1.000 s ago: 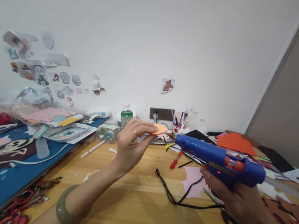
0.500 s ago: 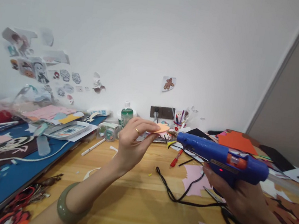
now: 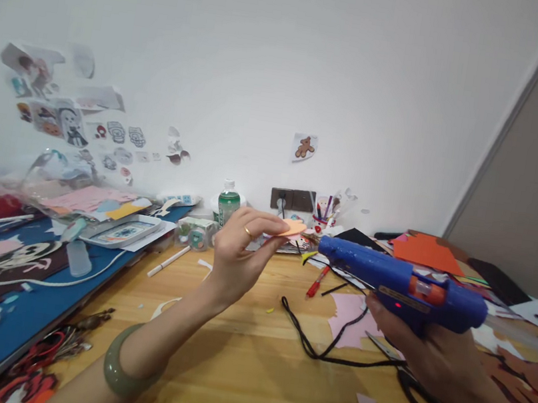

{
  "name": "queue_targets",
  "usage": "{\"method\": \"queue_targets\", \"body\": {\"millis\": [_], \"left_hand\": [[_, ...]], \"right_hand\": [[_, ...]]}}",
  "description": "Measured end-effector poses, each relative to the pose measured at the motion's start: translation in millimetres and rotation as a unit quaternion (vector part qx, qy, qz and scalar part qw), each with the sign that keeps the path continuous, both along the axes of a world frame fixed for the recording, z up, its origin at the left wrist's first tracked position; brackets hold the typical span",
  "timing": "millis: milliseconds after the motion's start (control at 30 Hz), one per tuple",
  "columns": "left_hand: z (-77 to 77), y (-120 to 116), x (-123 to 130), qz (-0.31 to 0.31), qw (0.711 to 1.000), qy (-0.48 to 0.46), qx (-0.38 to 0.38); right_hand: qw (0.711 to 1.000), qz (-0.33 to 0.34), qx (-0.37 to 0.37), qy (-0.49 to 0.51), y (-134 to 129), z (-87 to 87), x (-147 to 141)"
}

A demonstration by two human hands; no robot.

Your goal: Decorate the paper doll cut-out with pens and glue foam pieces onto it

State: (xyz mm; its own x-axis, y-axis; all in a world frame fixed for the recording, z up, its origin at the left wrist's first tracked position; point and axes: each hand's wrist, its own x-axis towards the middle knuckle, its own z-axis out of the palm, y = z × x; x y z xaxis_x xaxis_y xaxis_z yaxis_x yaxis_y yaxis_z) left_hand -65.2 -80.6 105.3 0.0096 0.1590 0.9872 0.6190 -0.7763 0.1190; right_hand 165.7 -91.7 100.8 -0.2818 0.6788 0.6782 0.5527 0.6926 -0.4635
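Between thumb and fingers, my left hand pinches a small flat orange piece above the wooden table. My right hand is wrapped round the handle of a blue glue gun, whose small red light is lit. The gun's nozzle points left, close to the orange piece, with a small gap between them. Black-handled scissors lie on the table beneath my right hand. A black cord loops across the table below the gun.
The wooden table holds pink scraps, a red pen and a white stick. A blue mat at the left bears papers and a tray. Behind stand a green bottle and a pen cup.
Both hands keep nearly the same place. The orange piece looks slightly more tilted, and the view has shifted a little.
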Motion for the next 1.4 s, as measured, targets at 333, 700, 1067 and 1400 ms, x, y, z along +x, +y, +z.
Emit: {"method": "queue_targets", "body": {"millis": [333, 700, 1067, 1400], "left_hand": [[-0.3, 0.4, -0.2, 0.002, 1.000, 0.002, -0.001], [-0.6, 0.4, -0.2, 0.000, 1.000, 0.003, 0.000], [-1.2, 0.4, 0.3, 0.005, 1.000, 0.000, -0.005], [-0.3, 0.9, 0.5, 0.002, 1.000, 0.003, -0.005]], "right_hand": [[1.000, -0.001, 0.017, -0.010, 0.1, 0.7, 0.9], [0.999, 0.027, 0.023, -0.026, 2.5, 3.1, 1.2], [1.000, 0.010, 0.017, -0.022, 0.2, 3.7, 0.5], [1.000, 0.015, 0.022, -0.017, -0.8, 6.2, -0.9]]}}
